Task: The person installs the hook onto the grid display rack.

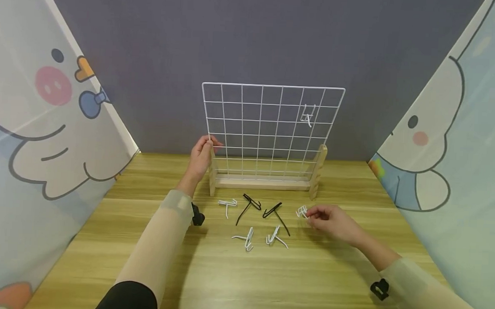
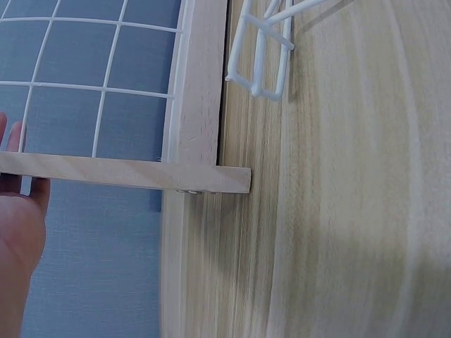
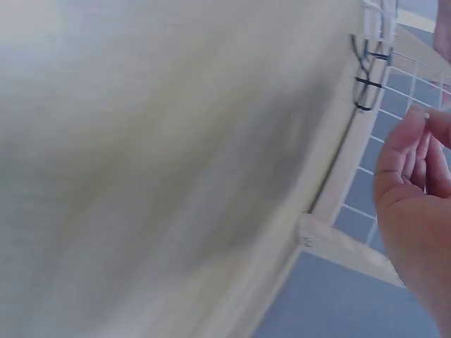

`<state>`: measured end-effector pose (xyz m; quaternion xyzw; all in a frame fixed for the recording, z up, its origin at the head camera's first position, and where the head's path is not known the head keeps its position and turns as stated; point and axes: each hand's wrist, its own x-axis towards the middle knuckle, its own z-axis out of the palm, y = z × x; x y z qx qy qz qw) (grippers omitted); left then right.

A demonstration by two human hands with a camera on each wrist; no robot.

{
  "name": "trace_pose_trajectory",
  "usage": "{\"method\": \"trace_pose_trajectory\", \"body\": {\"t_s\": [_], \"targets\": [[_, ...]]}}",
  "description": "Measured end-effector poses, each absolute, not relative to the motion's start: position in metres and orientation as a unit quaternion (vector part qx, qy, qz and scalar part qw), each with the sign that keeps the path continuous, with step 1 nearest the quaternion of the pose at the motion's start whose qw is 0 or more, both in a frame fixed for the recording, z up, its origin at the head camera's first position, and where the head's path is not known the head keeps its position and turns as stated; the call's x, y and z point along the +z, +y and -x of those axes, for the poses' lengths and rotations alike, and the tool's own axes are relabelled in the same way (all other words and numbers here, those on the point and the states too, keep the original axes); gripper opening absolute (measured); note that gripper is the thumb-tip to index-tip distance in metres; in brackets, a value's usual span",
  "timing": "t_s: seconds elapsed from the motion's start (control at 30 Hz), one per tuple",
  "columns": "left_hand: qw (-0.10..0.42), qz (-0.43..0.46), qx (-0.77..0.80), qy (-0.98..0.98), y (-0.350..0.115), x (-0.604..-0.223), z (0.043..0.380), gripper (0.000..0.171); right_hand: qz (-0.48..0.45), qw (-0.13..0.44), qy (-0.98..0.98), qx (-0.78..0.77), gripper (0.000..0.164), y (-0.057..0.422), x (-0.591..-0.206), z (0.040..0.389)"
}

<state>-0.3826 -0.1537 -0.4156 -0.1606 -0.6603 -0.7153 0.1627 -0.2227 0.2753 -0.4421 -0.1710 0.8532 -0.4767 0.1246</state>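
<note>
A white wire grid panel (image 1: 269, 121) stands upright in a wooden base (image 1: 262, 184) on the table. At its left side, my left hand (image 1: 202, 157) holds the wooden upright (image 2: 106, 170) and the panel's edge, fingers reaching behind. My right hand (image 1: 331, 222) pinches a small white wire hook (image 1: 301, 211) between thumb and fingertips, low over the table in front of the base's right end. In the right wrist view only a white tip (image 3: 427, 115) of that hook shows. Another white hook (image 1: 307, 116) hangs on the panel's upper right.
Between my hands lie two longer black hooks (image 1: 251, 203) (image 1: 275, 211) and three white hooks (image 1: 228, 203) (image 1: 249, 240) (image 1: 275, 236) on the wooden table (image 1: 233, 283). A grey wall (image 1: 252, 35) rises behind the panel. Cartoon-printed sheets (image 1: 21, 117) flank both sides.
</note>
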Motion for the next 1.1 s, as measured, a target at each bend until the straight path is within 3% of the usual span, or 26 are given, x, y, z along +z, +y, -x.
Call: {"method": "trace_pose_trajectory", "body": {"t_s": [0.17, 0.73, 1.1], "targets": [[0.158, 0.163, -0.713, -0.663, -0.155, -0.417, 0.381, 0.027, 0.158, 0.115, 0.843, -0.502, 0.033, 0.261, -0.424, 0.233], [0.161, 0.160, -0.712, -0.665, -0.156, -0.420, 0.382, 0.025, 0.176, 0.021, 0.797, -0.577, 0.022, 0.203, -0.367, 0.274], [0.177, 0.163, -0.709, -0.663, -0.156, -0.419, 0.383, 0.028, 0.176, -0.045, 0.772, -0.610, 0.024, 0.165, -0.330, 0.298]]}}
